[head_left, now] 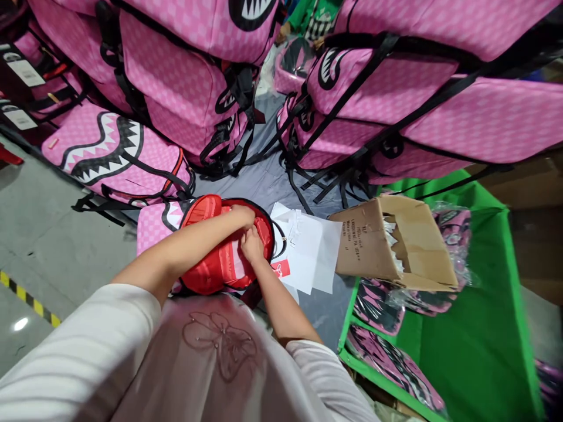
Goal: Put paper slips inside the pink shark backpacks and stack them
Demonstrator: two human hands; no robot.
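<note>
Two hands meet inside the open pink shark-mouth backpack (206,264), which lies on the floor just before the person. The left hand (242,217) curls closed over its red lining's upper edge, and the right hand (252,246), touching it, pinches the lining just below. White papers (310,252) lie right of the backpack.

The person wears a pale pinkish-white top with short ribbed sleeves; a stitched flower outline — thin, darker thread — sits on the chest; forearms and hands are bare.

One head-worn view looks steeply down past the person's chest, close above the red-lined backpack (220,264) on the floor (53,246), stacked pink bags (176,76) beyond.
</note>
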